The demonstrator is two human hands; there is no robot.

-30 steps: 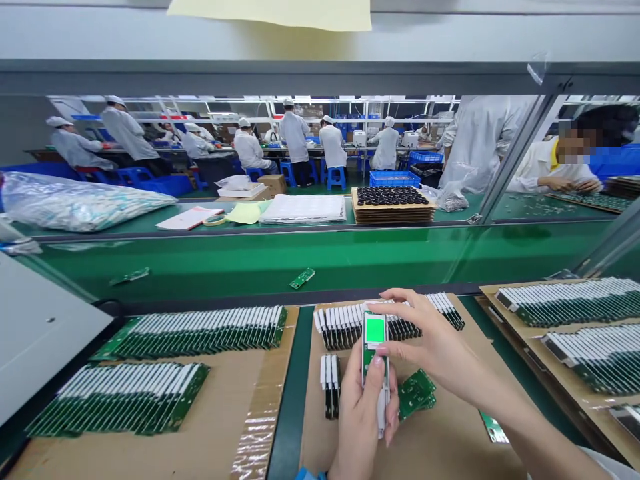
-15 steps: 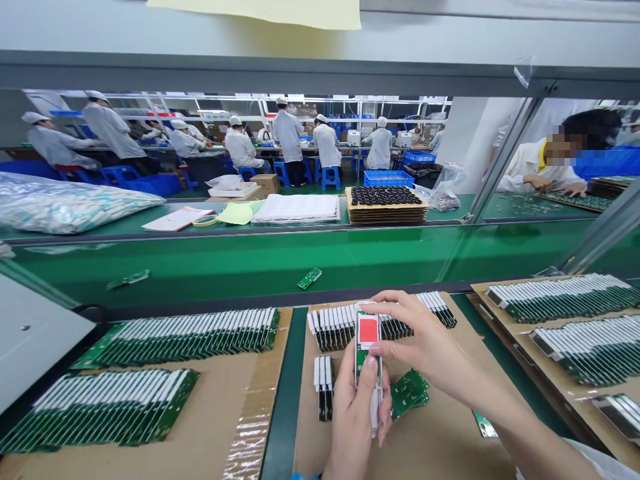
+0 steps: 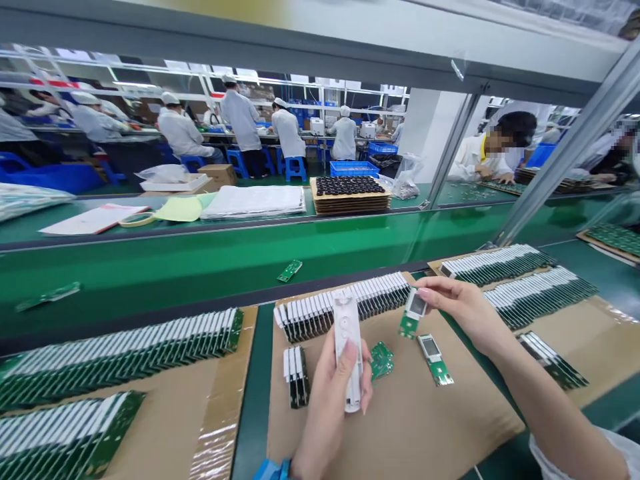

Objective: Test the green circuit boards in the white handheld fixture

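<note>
Two hands: left hand (image 3: pixel 326 383) clamped around a white casing (image 3: pixel 349 325); right hand (image 3: pixel 467 308) pinching a circuit board (image 3: pixel 411 317) by its screen end
Board position: above the cardboard (image 3: pixel 400 427), right of the casing, near another board (image 3: pixel 436 361)
Shelf paper (image 3: pixel 93 219): reddish marks, too small to read

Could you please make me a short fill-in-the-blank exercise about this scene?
1. The casing in the left hand is coloured ____.
2. A screened circuit board is held by the ____ hand.
3. The left wristband is coloured ____.
4. Another screened board lies on a brown sheet of ____.

Missing words: white; right; blue; cardboard.
</note>
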